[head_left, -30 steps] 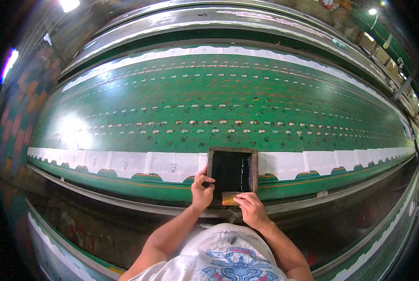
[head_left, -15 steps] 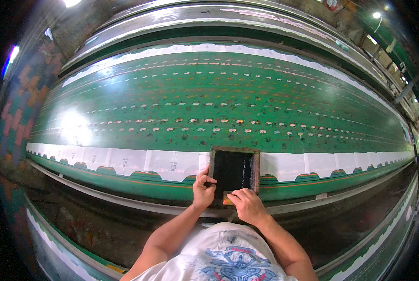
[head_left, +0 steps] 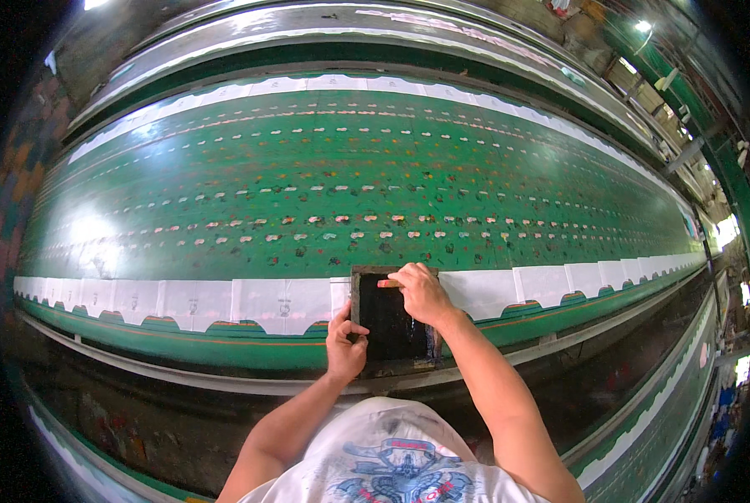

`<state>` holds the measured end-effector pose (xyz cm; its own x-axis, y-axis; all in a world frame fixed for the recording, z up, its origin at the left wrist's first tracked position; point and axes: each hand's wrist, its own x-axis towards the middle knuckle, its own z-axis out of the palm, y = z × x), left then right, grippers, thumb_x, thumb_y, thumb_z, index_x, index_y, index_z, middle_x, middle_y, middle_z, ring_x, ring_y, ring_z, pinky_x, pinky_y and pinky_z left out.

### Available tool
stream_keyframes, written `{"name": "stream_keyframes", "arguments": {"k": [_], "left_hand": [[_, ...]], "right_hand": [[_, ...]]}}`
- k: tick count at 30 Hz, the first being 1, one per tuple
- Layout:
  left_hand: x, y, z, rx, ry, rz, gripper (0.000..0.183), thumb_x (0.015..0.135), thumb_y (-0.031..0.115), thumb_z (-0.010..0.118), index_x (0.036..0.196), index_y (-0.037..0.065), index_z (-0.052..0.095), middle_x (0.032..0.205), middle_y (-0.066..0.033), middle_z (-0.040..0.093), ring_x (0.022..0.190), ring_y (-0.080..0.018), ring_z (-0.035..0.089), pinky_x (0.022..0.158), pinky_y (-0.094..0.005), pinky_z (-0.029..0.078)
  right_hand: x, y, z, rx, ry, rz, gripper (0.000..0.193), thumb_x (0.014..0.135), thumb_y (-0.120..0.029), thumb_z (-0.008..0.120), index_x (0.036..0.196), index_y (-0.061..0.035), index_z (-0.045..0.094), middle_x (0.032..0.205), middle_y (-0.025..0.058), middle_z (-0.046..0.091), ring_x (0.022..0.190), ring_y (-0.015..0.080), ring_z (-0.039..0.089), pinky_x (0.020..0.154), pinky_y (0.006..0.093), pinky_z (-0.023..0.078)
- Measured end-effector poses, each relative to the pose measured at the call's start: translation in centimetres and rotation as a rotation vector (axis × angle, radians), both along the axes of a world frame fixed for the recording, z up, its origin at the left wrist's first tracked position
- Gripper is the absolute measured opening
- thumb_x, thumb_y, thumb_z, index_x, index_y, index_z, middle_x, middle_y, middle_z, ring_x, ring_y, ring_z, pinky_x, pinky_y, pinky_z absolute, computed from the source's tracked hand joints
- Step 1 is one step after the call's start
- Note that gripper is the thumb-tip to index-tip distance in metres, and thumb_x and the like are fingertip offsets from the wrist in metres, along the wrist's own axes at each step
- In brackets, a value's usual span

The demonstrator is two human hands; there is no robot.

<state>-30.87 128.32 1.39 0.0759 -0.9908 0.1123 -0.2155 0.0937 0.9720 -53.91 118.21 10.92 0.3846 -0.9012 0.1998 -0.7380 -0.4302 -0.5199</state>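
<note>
A small screen printing frame (head_left: 357, 283) with a dark, inky mesh stands over the near row of white fabric pieces (head_left: 262, 295). My left hand (head_left: 346, 345) grips the left side of the frame, its fingers curled at the rim. Near the far end of the mesh, my right hand (head_left: 420, 293) is closed on a squeegee (head_left: 388, 283). Only the squeegee's reddish-orange end shows past my fingers; the rest is hidden under the hand. Dark ink streaks the mesh along its right side.
The long green printing table (head_left: 249, 201) carries rows of small printed marks and colour spots. White pieces (head_left: 333, 82) also line its far edge. A grey rail (head_left: 207, 375) runs along the near side. More long tables (head_left: 266, 21) stand beyond and behind me.
My right hand has moved the squeegee from the near end of the frame to its far end. My left hand stays on the frame's left side. The view has shifted slightly.
</note>
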Motion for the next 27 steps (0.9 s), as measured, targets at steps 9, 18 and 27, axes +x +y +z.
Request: {"name": "stream_keyframes", "arguments": {"k": [9,18,27], "left_hand": [[-0.2,0.3,-0.5,-0.055,-0.036,-0.015,0.027,0.079,-0.014,0.07,0.091,0.01,0.076,0.171,-0.0244,0.054,0.152,-0.0428,0.055,0.126,-0.0494,0.043],[-0.4,0.1,-0.2,-0.04,-0.031,-0.014,0.028,0.078,-0.014,0.071,0.094,0.008,0.077,0.17,-0.0225,0.055,0.151,-0.0439,0.054,0.124,-0.0518,0.045],[-1.0,-0.1,1.9,-0.093,-0.091,-0.002,0.035,0.072,-0.018,0.066,0.095,0.006,0.077,0.17,-0.0255,0.056,0.155,-0.0425,0.053,0.128,-0.0512,0.041]], "right_hand": [[1.2,6.2,-0.1,-0.007,0.101,0.002,0.044,0.093,0.003,0.062,0.13,-0.0096,0.083,0.115,0.0094,0.073,0.113,0.0342,0.068,0.103,0.0472,0.058],[2.2,14.4,1.9,0.06,0.081,0.047,0.043,0.094,0.001,0.064,0.133,-0.0065,0.081,0.121,0.0104,0.074,0.113,0.0335,0.067,0.103,0.045,0.058],[-1.0,15.4,0.2,0.005,-0.143,0.034,0.043,0.088,-0.004,0.084,0.131,-0.0061,0.079,0.123,0.0104,0.073,0.12,0.0334,0.068,0.107,0.0464,0.057]]}}
